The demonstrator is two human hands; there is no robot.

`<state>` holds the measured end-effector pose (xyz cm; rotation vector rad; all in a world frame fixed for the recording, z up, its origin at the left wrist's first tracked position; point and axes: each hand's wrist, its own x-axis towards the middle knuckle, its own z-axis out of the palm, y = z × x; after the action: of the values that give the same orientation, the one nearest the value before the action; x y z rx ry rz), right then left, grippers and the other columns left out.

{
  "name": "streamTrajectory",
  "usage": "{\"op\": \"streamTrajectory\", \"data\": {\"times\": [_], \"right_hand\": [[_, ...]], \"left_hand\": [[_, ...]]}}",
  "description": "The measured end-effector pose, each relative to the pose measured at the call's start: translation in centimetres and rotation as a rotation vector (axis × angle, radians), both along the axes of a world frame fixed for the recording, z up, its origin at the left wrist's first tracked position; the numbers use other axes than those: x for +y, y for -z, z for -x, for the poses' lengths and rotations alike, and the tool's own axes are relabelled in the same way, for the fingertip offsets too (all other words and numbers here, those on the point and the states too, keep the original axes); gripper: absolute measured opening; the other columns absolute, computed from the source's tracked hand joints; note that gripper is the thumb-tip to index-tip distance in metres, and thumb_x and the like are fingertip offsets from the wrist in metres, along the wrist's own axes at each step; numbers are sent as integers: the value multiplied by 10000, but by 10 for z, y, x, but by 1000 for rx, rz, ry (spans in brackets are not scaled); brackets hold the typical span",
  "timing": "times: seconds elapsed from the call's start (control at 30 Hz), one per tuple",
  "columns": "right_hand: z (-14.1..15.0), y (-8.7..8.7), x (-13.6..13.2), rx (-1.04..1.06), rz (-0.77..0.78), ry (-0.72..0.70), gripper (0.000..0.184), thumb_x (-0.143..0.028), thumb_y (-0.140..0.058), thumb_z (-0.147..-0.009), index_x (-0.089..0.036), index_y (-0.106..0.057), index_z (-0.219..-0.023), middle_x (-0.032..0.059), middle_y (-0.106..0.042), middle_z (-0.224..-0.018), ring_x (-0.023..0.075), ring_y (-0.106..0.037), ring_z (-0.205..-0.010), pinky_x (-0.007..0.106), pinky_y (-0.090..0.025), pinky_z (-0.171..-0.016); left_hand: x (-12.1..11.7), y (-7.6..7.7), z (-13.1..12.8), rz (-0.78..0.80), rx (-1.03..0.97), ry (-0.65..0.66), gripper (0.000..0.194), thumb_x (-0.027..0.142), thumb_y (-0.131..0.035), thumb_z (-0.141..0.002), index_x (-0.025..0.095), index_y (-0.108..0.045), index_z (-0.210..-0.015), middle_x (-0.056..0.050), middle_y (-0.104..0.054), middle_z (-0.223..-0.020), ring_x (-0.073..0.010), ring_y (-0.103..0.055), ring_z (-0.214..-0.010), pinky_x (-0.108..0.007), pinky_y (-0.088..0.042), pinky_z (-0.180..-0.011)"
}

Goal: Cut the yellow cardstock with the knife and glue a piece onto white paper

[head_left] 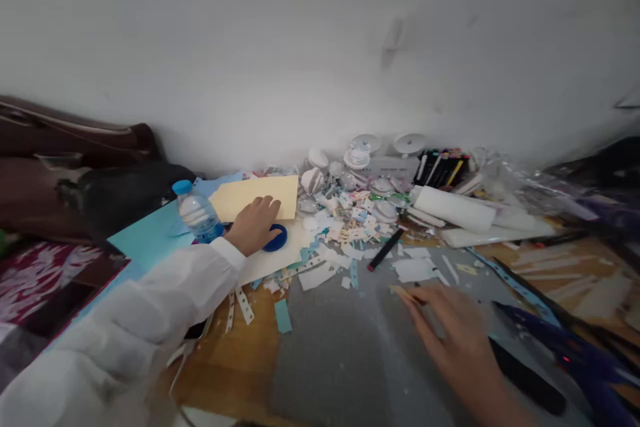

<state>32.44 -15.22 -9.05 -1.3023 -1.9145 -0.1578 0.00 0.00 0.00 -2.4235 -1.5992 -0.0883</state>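
My left hand [254, 223] lies over the near edge of a pale yellow sheet of card [250, 193], its fingers stretched out on it. The thumb reaches to a round blue lid-like ring [275, 238], and I cannot tell whether it touches. Over the grey cutting mat [335, 360], my right hand [453, 327], blurred, pinches a small yellowish paper piece [401, 293] between its fingertips. A black pen with a red end [385, 250] lies beyond that hand. A dark, long-handled tool [527, 377] is partly hidden beside the right wrist.
A water bottle [197, 211] stands left on turquoise paper [150, 233]. Paper scraps [350, 220] heap at the back, near several markers [440, 169] and a white roll [455, 208]. A purple glue gun [555, 347] with a red light lies right. Brown bags [75, 147] sit left.
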Motion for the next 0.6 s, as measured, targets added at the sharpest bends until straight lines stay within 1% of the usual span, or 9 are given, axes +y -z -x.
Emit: {"op": "streamTrajectory", "data": {"times": [0.07,0.13,0.23,0.3,0.37,0.43,0.5,0.57,0.6], "right_hand": [[-5,3,-12,37,-26,11,104,-315,-534,-936,-238,-605,-934,10,-665,-840,181,-604,-802,316,-412,-766],[-8,7,-22,85,-23,21,111,-325,-552,-927,-241,-619,-897,-4,-667,-811,165,-611,-769,294,-425,-740],[-6,8,-32,206,26,40,154,-357,-562,-918,-243,-639,-848,-14,-668,-759,147,-626,-721,261,-453,-694],[-1,3,-36,318,106,47,206,-382,-559,-913,-236,-638,-792,-24,-645,-674,135,-620,-653,240,-459,-636],[7,-7,-39,455,228,21,281,-413,-545,-910,-223,-610,-714,-28,-607,-589,125,-600,-581,228,-452,-581],[17,-21,-40,626,373,-44,348,-464,-537,-899,-213,-556,-659,-29,-579,-533,118,-574,-520,224,-443,-539],[27,-36,-42,805,520,-140,388,-535,-556,-866,-210,-520,-657,-34,-562,-497,109,-546,-474,218,-432,-506],[38,-49,-45,932,646,-256,420,-587,-585,-826,-207,-506,-667,-43,-546,-476,99,-523,-447,213,-421,-489],[43,-55,-46,974,700,-316,429,-601,-595,-814,-204,-510,-676,-47,-539,-470,94,-513,-438,210,-417,-485]], "left_hand": [[14,8,-1,8,22,-38,350,332,-597,-914,160,-560,-1217,-104,-581,-1244,-245,-597,-1078,-460,-518,-897],[23,11,2,22,21,-68,335,337,-578,-929,167,-562,-1217,-95,-591,-1225,-225,-616,-1033,-440,-537,-864],[25,7,7,44,-26,-74,351,340,-589,-923,164,-556,-1224,-94,-592,-1221,-223,-620,-1023,-434,-542,-853],[18,1,5,53,-92,-40,316,327,-577,-929,154,-574,-1194,-97,-603,-1201,-231,-617,-1036,-444,-535,-866],[0,-6,-3,74,-183,43,238,291,-522,-951,142,-615,-1112,-101,-633,-1145,-246,-611,-1068,-446,-516,-907],[-26,-12,-16,131,-290,175,232,281,-465,-963,161,-637,-1061,-82,-663,-1099,-225,-623,-1065,-385,-504,-942],[-59,-17,-32,212,-395,298,245,338,-488,-950,190,-633,-1082,-52,-679,-1072,-173,-656,-975,-297,-534,-879],[-93,-22,-46,308,-496,423,242,364,-533,-928,217,-627,-1097,-31,-676,-1074,-132,-664,-913,-241,-548,-821],[-108,-24,-53,411,-656,527,264,343,-577,-907,199,-619,-1124,-54,-668,-1084,-141,-660,-917,-253,-552,-820]]}}
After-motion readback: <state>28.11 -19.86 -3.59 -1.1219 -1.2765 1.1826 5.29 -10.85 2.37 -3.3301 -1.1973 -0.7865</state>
